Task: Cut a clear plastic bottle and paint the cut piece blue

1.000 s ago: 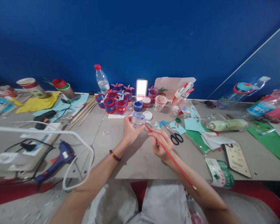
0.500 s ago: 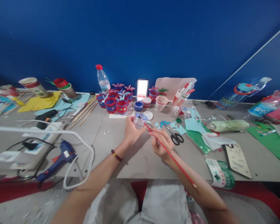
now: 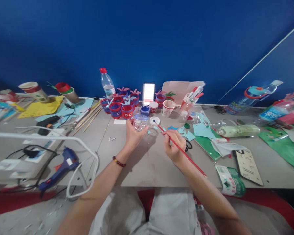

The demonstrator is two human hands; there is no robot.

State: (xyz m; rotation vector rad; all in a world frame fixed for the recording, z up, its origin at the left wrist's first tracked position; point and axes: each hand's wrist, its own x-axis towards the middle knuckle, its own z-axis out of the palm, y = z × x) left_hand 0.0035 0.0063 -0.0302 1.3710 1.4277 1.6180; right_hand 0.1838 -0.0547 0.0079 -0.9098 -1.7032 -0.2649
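Observation:
In my left hand [image 3: 134,135] is a clear plastic bottle base [image 3: 140,124], cup-shaped, with blue paint around its upper rim. My right hand [image 3: 174,146] grips a long red paintbrush [image 3: 192,165] like a pen. The brush's blue-stained tip is over a small white lid [image 3: 157,119]; whether they touch I cannot tell. Just behind stand an opened jar of blue paint [image 3: 145,111] and a paint jar with a white lid [image 3: 154,105]. Red-and-blue painted cups [image 3: 116,112] with eyes and paper leaves cluster to the left.
Scissors [image 3: 188,145] and blue paper scraps [image 3: 186,133] lie beside my right hand. A paper cup [image 3: 169,107] stands behind. At left are a blue glue gun [image 3: 68,161], a power strip [image 3: 42,150] and wooden sticks [image 3: 89,118]. A phone [image 3: 249,167] lies at right.
The brush has moved off the bottle base, rightward and away to the white lid. My left hand has shifted slightly left with the base, whose blue rim now faces up.

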